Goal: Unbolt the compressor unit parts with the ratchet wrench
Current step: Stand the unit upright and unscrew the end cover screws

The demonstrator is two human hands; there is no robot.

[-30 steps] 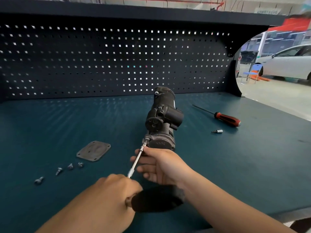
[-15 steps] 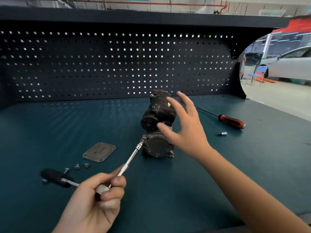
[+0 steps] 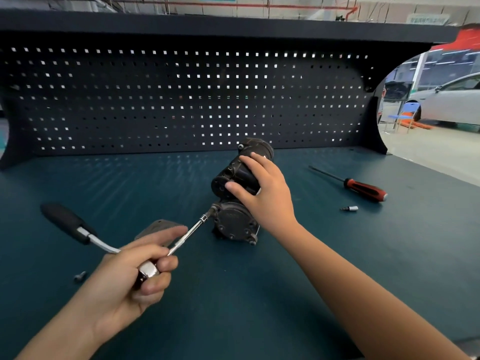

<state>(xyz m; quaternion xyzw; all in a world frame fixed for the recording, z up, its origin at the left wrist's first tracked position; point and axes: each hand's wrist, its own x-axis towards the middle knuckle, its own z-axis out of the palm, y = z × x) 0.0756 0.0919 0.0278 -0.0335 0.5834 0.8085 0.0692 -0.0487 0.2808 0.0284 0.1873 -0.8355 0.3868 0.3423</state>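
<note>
The left hand (image 3: 130, 279) comes up from the lower left, wrist low, palm turned inward; its fingers and thumb are curled tight round the chrome head of the wrench (image 3: 187, 236), while the index finger lies straight out along the bar; the wrench's black handle juts up and to the left, clear of the hand, and the thin bar runs up and right to a bolt at the left edge of the compressor's near end. The right hand (image 3: 265, 198) reaches in from the lower right on a long, nearly straight forearm; it clasps the compressor (image 3: 233, 224) from above, thumb on the near left side, fingers spread over the upper body. The compressor lies on its side at mid worktop (image 3: 130, 183), lengthwise away from the viewer; it is dark and dull, with a round bolted cap facing forward and a stubby cylinder behind. A grey plate (image 3: 158, 226) lies partly hidden behind the left index finger; one bolt (image 3: 80, 276) sits at left; a red-handled screwdriver (image 3: 363, 189) and a small bit (image 3: 349, 209) lie at right; a pegboard (image 3: 181, 100) backs the worktop.
</note>
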